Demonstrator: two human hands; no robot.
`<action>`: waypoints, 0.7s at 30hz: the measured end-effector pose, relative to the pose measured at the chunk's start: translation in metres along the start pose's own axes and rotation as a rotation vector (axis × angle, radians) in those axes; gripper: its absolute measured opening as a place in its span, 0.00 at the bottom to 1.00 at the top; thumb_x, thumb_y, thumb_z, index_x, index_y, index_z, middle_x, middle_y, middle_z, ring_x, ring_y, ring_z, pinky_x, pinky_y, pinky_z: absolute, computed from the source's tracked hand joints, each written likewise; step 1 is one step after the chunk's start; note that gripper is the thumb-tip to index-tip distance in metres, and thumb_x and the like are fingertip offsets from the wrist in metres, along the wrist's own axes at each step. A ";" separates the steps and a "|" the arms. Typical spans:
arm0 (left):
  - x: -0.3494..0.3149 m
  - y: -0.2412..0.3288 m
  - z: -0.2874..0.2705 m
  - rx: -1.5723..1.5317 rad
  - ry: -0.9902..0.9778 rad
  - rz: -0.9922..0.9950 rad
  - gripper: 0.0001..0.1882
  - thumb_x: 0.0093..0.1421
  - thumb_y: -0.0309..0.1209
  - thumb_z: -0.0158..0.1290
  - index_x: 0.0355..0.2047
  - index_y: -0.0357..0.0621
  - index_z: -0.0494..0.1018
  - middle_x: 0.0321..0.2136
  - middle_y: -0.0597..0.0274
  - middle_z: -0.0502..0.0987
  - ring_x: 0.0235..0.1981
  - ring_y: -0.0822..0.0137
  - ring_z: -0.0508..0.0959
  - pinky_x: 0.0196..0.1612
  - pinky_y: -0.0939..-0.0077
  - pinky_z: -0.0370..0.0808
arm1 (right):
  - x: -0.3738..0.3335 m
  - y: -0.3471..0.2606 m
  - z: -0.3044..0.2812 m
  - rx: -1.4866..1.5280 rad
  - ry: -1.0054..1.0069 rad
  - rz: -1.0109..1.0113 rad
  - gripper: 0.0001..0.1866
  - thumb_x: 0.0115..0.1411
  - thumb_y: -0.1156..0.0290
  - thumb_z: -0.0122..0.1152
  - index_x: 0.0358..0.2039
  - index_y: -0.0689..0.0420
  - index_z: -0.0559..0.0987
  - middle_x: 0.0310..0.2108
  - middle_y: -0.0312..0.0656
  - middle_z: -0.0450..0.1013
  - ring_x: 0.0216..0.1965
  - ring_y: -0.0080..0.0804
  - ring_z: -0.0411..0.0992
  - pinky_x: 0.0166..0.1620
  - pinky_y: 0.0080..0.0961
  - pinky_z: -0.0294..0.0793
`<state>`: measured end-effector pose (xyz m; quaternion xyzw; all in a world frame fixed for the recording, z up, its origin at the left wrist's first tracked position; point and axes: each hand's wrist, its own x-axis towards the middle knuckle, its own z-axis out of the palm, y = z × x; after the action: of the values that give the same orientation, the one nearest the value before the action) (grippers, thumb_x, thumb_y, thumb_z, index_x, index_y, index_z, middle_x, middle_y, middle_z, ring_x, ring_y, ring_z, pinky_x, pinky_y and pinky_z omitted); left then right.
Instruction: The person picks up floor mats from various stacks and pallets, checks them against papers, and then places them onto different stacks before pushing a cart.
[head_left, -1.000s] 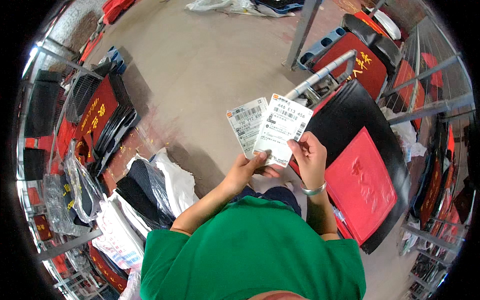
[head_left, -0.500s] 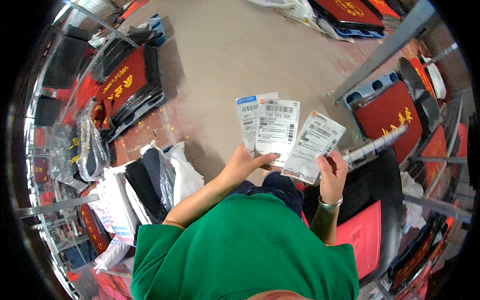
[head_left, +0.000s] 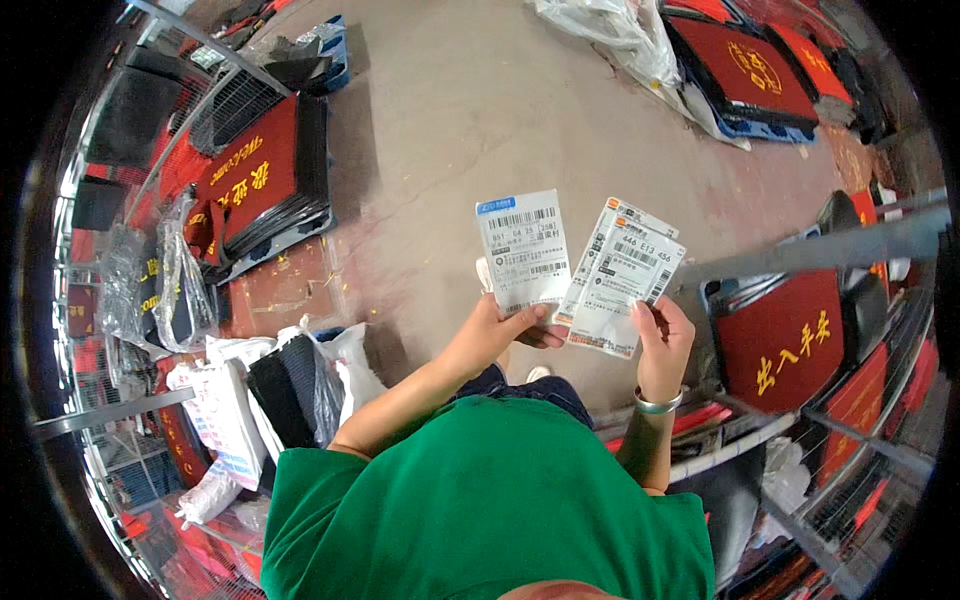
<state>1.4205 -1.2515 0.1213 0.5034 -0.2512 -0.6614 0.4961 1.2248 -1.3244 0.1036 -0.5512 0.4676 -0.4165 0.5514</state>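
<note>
Between thumb and fingers my left hand (head_left: 510, 325) pinches a white shipping label (head_left: 527, 250) with a blue patch in its upper corner. My right hand (head_left: 662, 350) grips two overlapping shipping labels (head_left: 632, 285) with orange corner marks and barcodes, the front one covering most of the other. Both sets are held up side by side in front of my chest, their inner edges nearly touching. A metal bangle circles my right wrist. Behind the left label a small pale edge pokes out, and I cannot make out what it belongs to.
Stacks of dark red floor mats (head_left: 262, 180) with yellow lettering stand at left, on a rack at right (head_left: 785, 345) and at the far right (head_left: 735, 65). White bags (head_left: 350, 370) and dark rolled mats are near my left arm. A metal bar (head_left: 800, 252) juts in from the right.
One orange-marked label has passed from my left hand to my right, where it overlaps the other. The blue-marked label now shows fully. My view has turned and shifted across the floor.
</note>
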 end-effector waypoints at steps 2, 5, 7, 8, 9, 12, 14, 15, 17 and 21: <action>0.035 0.014 -0.021 -0.027 -0.003 0.041 0.13 0.56 0.28 0.43 0.38 0.28 0.63 0.29 0.52 0.73 0.27 0.65 0.76 0.31 0.75 0.75 | 0.042 0.003 0.015 -0.022 -0.023 -0.038 0.07 0.51 0.77 0.50 0.30 0.68 0.72 0.24 0.32 0.68 0.25 0.12 0.61 0.30 0.10 0.60; 0.086 0.051 -0.049 -0.046 -0.033 0.053 0.14 0.56 0.28 0.43 0.39 0.28 0.64 0.29 0.52 0.74 0.26 0.67 0.76 0.30 0.78 0.75 | 0.102 -0.016 0.048 -0.026 -0.066 -0.009 0.07 0.51 0.77 0.50 0.30 0.68 0.72 0.24 0.32 0.68 0.25 0.12 0.61 0.30 0.10 0.60; 0.123 0.084 -0.066 -0.061 -0.054 0.052 0.14 0.56 0.28 0.44 0.39 0.28 0.64 0.29 0.53 0.74 0.26 0.68 0.76 0.30 0.79 0.75 | 0.148 -0.022 0.057 -0.166 -0.064 -0.115 0.07 0.52 0.77 0.50 0.30 0.68 0.72 0.24 0.32 0.68 0.25 0.12 0.61 0.31 0.10 0.60; 0.139 0.095 -0.073 -0.059 -0.057 0.036 0.14 0.56 0.28 0.44 0.39 0.28 0.64 0.29 0.53 0.74 0.25 0.68 0.76 0.29 0.80 0.74 | 0.168 -0.022 0.061 -0.223 -0.062 -0.154 0.07 0.52 0.77 0.50 0.30 0.68 0.72 0.24 0.32 0.68 0.25 0.12 0.62 0.31 0.10 0.61; 0.159 0.105 -0.079 -0.068 -0.081 0.033 0.14 0.56 0.28 0.44 0.39 0.28 0.64 0.29 0.53 0.74 0.25 0.68 0.76 0.29 0.80 0.74 | 0.190 -0.027 0.065 -0.221 -0.050 -0.146 0.07 0.52 0.77 0.50 0.29 0.68 0.72 0.24 0.32 0.68 0.25 0.12 0.62 0.30 0.10 0.61; 0.218 0.150 -0.093 -0.045 -0.076 0.073 0.14 0.55 0.27 0.44 0.39 0.28 0.64 0.29 0.52 0.74 0.24 0.68 0.75 0.29 0.80 0.74 | 0.251 -0.037 0.080 -0.173 0.038 -0.102 0.06 0.52 0.77 0.50 0.28 0.67 0.72 0.24 0.32 0.69 0.25 0.12 0.62 0.29 0.10 0.61; 0.249 0.170 -0.105 -0.044 -0.154 0.018 0.16 0.58 0.31 0.41 0.42 0.31 0.62 0.30 0.53 0.73 0.27 0.67 0.75 0.30 0.78 0.73 | 0.286 -0.040 0.087 -0.233 0.037 -0.095 0.05 0.52 0.77 0.50 0.27 0.67 0.72 0.23 0.30 0.67 0.24 0.11 0.60 0.28 0.09 0.59; 0.272 0.173 -0.115 -0.076 -0.188 -0.018 0.17 0.58 0.33 0.40 0.43 0.31 0.62 0.31 0.52 0.73 0.27 0.65 0.75 0.31 0.77 0.73 | 0.307 -0.035 0.092 -0.262 0.043 -0.079 0.05 0.52 0.77 0.50 0.27 0.66 0.71 0.22 0.30 0.67 0.24 0.11 0.60 0.27 0.09 0.59; 0.310 0.185 -0.123 -0.046 -0.235 -0.086 0.20 0.60 0.37 0.35 0.45 0.32 0.60 0.32 0.51 0.72 0.29 0.63 0.75 0.31 0.76 0.73 | 0.350 -0.024 0.105 -0.253 0.040 -0.061 0.06 0.52 0.75 0.52 0.24 0.65 0.71 0.19 0.29 0.64 0.21 0.11 0.57 0.24 0.09 0.57; 0.399 0.241 -0.130 0.103 -0.233 -0.100 0.19 0.60 0.38 0.34 0.42 0.33 0.61 0.29 0.52 0.73 0.27 0.64 0.75 0.29 0.77 0.73 | 0.457 -0.025 0.135 -0.407 0.005 -0.081 0.08 0.51 0.73 0.53 0.21 0.64 0.70 0.13 0.30 0.58 0.17 0.12 0.53 0.19 0.12 0.52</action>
<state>1.6359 -1.6843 0.1082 0.4599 -0.3150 -0.7256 0.4034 1.4565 -1.7415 0.0970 -0.6686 0.5207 -0.3368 0.4104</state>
